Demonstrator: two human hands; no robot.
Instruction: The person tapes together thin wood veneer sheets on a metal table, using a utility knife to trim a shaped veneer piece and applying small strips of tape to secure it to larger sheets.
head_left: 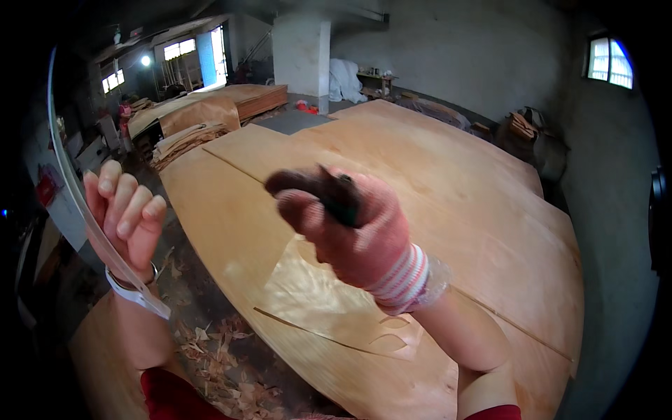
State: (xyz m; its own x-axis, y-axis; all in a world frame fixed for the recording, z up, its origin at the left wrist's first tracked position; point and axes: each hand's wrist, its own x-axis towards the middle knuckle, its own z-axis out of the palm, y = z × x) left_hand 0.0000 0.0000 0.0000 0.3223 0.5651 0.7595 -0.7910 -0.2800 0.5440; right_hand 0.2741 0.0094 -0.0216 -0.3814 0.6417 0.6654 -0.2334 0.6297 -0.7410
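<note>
Above the broad wood veneer sheets [483, 217], the right hand [364, 234] is wearing a pink knitted glove with a striped cuff [399, 283], and its fingers are clamping around a dark hand tool [308, 190] — blurred, so I cannot tell its exact kind. Well apart, to its left, the bare left hand [126, 217] is rising over the floor's edge of the sheets, its fingers half curled. A pale translucent strip [68, 171] is running across that palm; whether the fingers are gripping it, I cannot tell. Below the right hand, a thin dark line [301, 326] is crossing the veneer near two leaf-shaped outlines [388, 342]. Between the forearms, veneer scraps [224, 364] are littering the floor — and beyond both hands, a veneer stack [262, 101] is standing.
</note>
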